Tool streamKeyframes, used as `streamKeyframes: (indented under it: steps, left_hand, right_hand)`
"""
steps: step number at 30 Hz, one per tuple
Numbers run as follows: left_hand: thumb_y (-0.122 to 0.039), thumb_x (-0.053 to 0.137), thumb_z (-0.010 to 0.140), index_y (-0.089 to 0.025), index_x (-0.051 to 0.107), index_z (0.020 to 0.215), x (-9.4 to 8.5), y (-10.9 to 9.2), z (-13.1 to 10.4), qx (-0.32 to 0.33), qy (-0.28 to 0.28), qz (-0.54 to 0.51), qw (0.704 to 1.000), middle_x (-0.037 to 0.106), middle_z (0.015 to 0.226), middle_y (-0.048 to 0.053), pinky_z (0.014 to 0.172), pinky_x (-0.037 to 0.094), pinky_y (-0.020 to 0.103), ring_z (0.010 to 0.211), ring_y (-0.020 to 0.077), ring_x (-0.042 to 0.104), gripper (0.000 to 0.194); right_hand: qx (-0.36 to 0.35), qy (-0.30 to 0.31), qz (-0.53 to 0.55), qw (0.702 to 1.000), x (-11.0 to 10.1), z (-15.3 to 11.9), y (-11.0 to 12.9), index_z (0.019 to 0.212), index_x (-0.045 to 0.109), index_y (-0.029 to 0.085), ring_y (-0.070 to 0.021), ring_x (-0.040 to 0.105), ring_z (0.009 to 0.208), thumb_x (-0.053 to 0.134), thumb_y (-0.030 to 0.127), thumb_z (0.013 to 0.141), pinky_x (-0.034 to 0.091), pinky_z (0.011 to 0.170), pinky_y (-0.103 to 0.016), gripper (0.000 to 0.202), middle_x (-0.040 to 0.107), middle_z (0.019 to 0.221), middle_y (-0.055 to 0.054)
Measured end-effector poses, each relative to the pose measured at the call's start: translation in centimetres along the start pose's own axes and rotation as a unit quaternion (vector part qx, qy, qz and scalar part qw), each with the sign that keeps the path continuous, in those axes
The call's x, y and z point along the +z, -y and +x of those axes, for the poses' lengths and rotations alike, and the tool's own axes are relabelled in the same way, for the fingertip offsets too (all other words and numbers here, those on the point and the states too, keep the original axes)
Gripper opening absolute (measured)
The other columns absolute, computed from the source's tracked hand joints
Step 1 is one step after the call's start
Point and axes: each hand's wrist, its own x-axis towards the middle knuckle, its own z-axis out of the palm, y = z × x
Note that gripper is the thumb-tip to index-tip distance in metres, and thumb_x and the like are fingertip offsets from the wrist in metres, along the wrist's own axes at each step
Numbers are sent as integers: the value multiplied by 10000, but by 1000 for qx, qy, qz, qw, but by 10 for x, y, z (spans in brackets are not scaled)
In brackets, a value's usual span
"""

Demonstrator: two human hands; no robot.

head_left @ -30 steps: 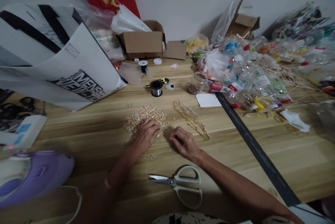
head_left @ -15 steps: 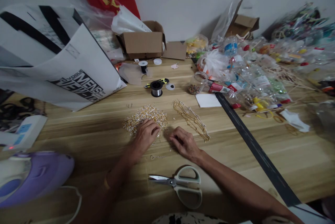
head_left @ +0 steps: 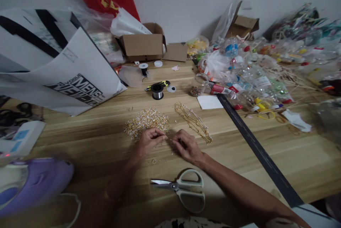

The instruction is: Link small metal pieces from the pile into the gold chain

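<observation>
My left hand [head_left: 152,139] is pinched at the near edge of a pile of small gold and silver beads or links [head_left: 145,121]; what its fingertips hold is too small to name. Close by on the right, my right hand [head_left: 186,145] is curled in a pinch, its fingertips facing the left ones, with something tiny between them. Several gold and silver chains [head_left: 194,123] lie beyond the right hand. A short chain with a ring [head_left: 154,161] rests on the table below the hands. Nearer to me are scissors [head_left: 174,186] with pale handles, blades partly apart.
Wire spools [head_left: 157,91] and a yellow-black cutter [head_left: 163,84] lie behind the pile. A jar of beads [head_left: 198,87] stands near heaped plastic bottles [head_left: 255,82]. At left are a white paper bag [head_left: 66,68], a power strip [head_left: 22,135] and a purple appliance [head_left: 50,178].
My left hand has drawn back from over the pile and come toward the right hand's fingertips. The right hand stays nearly in place. The view has shifted slightly.
</observation>
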Motion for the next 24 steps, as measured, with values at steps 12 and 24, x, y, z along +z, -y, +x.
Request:
streamKeyframes:
  steps: [12,24]
  left_hand:
    - [-229,734,593,-133,662,666,3,3,-1,-32,22,-52,998,661,636,9,588,432,222,597,117,568,140]
    - [-236,694,632,-131,658,663,5,3,-3,-43,44,-61,996,657,635,15,620,449,234,624,126,578,115]
  right_hand:
    - [-4,0,4,1000,1,0,-1,819,538,178,-137,502,662,500,153,881,392,586,-245,77,545,722,-28]
    - [-5,8,-10,1000,-1,0,1,818,539,180,-136,497,635,489,161,877,382,558,-246,79,543,710,-28]
